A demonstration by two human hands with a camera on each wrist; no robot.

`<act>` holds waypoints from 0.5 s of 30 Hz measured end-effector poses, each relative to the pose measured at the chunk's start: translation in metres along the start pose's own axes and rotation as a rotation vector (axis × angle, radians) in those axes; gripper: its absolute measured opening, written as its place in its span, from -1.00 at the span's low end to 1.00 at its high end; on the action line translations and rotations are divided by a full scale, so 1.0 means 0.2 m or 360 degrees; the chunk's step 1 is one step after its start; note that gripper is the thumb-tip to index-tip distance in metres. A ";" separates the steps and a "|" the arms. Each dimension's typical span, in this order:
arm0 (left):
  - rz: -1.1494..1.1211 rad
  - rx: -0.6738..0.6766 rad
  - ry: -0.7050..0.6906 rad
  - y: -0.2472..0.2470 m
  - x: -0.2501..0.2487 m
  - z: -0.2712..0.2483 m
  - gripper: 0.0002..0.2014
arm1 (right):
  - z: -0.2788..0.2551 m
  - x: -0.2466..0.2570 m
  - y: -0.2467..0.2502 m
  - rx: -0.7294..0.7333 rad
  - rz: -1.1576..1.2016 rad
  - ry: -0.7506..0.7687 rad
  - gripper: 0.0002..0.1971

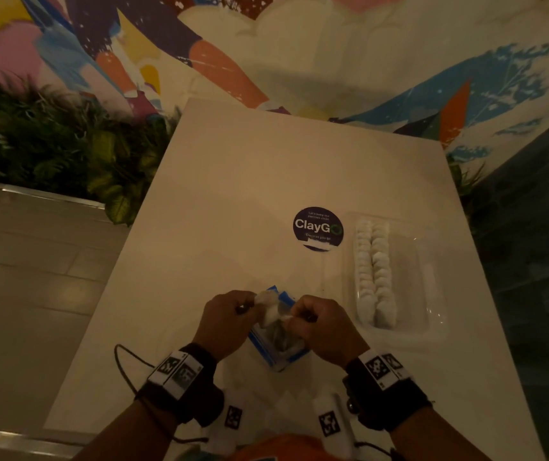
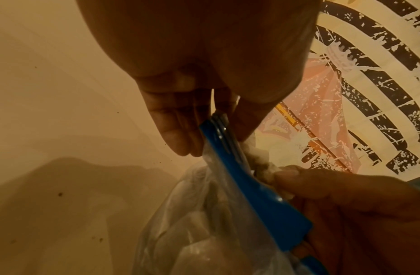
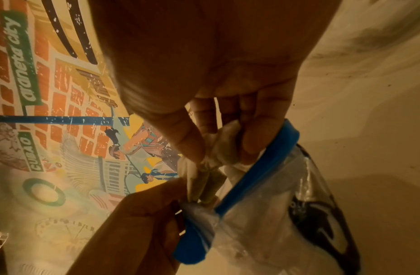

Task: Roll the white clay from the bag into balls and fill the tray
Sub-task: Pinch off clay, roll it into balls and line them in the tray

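Your two hands, the left hand (image 1: 229, 319) and right hand (image 1: 324, 324), crowd the mouth of the zip bag (image 1: 278, 341) at the near middle of the white table (image 1: 249, 174). To your right the clear tray (image 1: 432, 281) blocks the way; its right part lies bare beside two rows of clay balls (image 1: 374, 271). The ClayGo sticker (image 1: 318, 228) lies flat. The far and left tabletop are open.

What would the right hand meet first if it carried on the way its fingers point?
Probably the left hand: the right hand points leftward at it, with only the pinched white clay above the bag between them.
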State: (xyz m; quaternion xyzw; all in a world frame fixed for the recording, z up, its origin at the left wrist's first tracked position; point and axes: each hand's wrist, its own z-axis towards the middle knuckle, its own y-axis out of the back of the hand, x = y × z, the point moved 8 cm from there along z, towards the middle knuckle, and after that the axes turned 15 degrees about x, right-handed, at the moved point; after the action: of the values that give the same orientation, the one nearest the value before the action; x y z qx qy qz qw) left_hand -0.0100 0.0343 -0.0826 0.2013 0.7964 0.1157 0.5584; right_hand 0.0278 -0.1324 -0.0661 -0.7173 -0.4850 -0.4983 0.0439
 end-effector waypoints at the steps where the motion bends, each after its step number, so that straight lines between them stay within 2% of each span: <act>1: -0.0009 0.0001 -0.0005 0.00 0.00 0.00 -0.91 | 0.00 0.00 0.00 0.0002 0.0053 0.0000 -0.88; 7: -0.0054 -0.0022 0.0019 0.01 0.00 0.00 -0.92 | 0.00 0.00 0.01 0.0039 0.0259 0.0097 -0.85; 12: -0.0019 -0.0031 0.0016 0.01 -0.02 -0.01 -0.90 | -0.01 0.01 0.05 -0.0075 0.0131 0.0103 -0.83; 15: 0.0021 -0.0026 0.0015 0.02 -0.03 -0.01 -0.90 | -0.02 0.03 0.06 -0.0095 0.0188 0.0134 -0.87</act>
State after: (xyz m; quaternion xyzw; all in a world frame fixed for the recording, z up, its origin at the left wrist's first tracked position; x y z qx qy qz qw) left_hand -0.0086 0.0347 -0.0754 0.2014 0.7967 0.1269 0.5556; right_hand 0.0349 -0.1369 -0.0548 -0.7240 -0.4245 -0.5389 0.0721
